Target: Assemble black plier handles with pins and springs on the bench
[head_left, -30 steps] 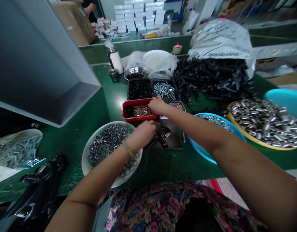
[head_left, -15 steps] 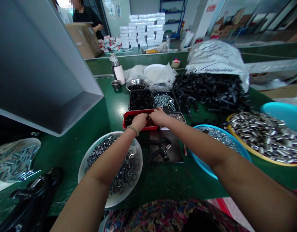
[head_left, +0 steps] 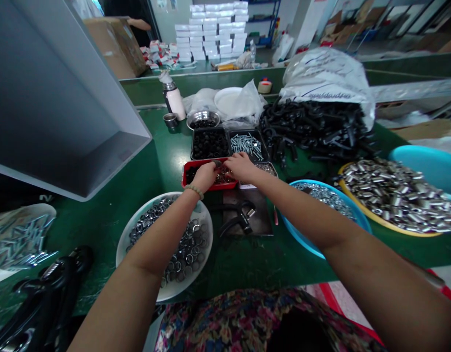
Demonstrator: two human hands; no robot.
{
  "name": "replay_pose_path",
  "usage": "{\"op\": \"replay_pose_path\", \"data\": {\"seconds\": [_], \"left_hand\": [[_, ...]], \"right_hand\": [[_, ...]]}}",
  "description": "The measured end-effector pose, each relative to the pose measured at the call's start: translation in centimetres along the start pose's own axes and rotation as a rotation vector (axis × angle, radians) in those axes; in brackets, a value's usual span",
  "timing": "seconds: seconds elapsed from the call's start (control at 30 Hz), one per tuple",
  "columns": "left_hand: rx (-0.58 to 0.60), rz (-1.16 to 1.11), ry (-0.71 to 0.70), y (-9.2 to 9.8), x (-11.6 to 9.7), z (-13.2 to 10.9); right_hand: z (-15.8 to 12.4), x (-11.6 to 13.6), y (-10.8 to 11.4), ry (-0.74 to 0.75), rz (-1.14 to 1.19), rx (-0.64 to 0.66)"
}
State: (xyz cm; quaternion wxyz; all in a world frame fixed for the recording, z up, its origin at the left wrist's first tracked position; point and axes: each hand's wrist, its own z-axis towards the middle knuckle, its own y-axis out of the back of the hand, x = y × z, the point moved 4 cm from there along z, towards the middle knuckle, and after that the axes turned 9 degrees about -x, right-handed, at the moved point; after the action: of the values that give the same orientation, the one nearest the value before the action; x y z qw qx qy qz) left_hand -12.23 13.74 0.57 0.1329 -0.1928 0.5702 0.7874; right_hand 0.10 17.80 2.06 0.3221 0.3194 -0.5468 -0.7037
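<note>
Both hands are over a red tray that holds small black and coppery parts. My left hand, with a beaded bracelet at the wrist, is closed on a small dark part at its fingertips. Over the tray's right end, my right hand has its fingers bent down and together; what they hold, if anything, is hidden. Nearer to me, a black lever-like part with a silver barrel lies on a dark metal plate. Just behind the hands stand a tray of black caps and a tray of screws.
A white basin of metal rings stands left, a blue basin of small metal parts right. Farther right are a yellow basin of metal sleeves and piled black parts. A grey bin juts in at upper left.
The view has shifted, so the bench sits slightly higher in the picture. My hands have drawn a little apart over the red tray, showing more of its coppery parts.
</note>
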Motion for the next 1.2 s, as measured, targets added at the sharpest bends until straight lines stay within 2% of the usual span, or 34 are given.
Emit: {"op": "replay_pose_path", "data": {"seconds": [0.13, 0.23, 0.4, 0.5, 0.63, 0.73, 0.87, 0.97, 1.2], "left_hand": [[-0.081, -0.185, 0.012, 1.6, -0.6, -1.1], [-0.083, -0.376, -0.018, 2.0, -1.9, -3.9], [0.07, -0.648, -0.051, -1.1, -4.4, -10.1], [0.03, -0.544, -0.11, -2.2, -5.0, -11.9], [0.016, -0.361, -0.148, -2.3, -4.9, -12.1], [0.028, -0.319, -0.14, -2.5, -4.9, -12.0], [0.032, -0.301, -0.139, -3.0, -5.2, -11.9], [0.023, -0.279, -0.154, -3.2, -5.2, -11.9], [0.044, -0.221, -0.253, -3.5, -4.9, -12.3]], "right_hand": [[0.8, 0.4, -0.8, 0.024, 0.004, 0.103], [1.0, 0.3, -0.8, 0.011, 0.04, 0.095], [0.2, 0.1, 0.1, -0.046, 0.144, -0.018], [-1.7, -0.1, 1.4, -0.104, 0.359, -0.154], [-7.1, -1.0, 2.0, -0.178, 0.678, -0.223], [-12.0, -2.0, 1.2, -0.333, 0.838, -0.227], [-16.2, -2.2, -1.0, -0.551, 0.872, -0.082], [-16.7, -1.5, -1.8, -0.55, 0.813, -0.011], [-15.6, 0.0, -1.8, -0.255, 0.343, -0.018]]}}
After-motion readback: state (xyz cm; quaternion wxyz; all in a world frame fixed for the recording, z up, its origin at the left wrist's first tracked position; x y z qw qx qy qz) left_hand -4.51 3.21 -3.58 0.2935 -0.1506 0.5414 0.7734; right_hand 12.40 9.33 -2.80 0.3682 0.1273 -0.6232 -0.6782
